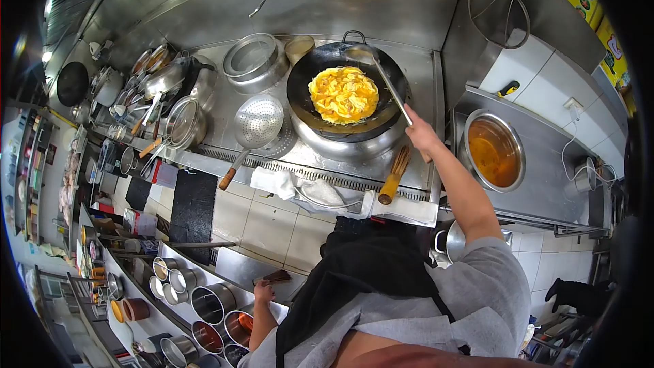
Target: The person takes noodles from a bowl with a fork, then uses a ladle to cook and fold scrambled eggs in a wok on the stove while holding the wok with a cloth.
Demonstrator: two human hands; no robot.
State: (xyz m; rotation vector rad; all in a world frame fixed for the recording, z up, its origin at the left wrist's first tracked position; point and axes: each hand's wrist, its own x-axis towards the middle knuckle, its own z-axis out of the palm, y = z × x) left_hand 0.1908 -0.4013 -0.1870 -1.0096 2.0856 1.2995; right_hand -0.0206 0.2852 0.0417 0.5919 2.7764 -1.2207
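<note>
A black wok [298,75] sits on the steel stove, with a yellow mass of cooked egg [344,95] in its middle. My right hand [422,138] is closed around the long handle of a ladle [390,87], whose bowl rests at the wok's far right side. Down on the left, my left hand [263,292] has curled fingers beside a dark brown bristled brush [275,277] at the seasoning counter. Whether those fingers grip anything is too small to tell. Close to my right forearm lies a bamboo brush [395,174].
A perforated skimmer [259,121] lies left of the wok, its handle past the stove edge. White cloths [320,193] lie along the front. To the right stands a steel bowl [492,151] of orange liquid. Several seasoning pots [212,302] stand near my left hand.
</note>
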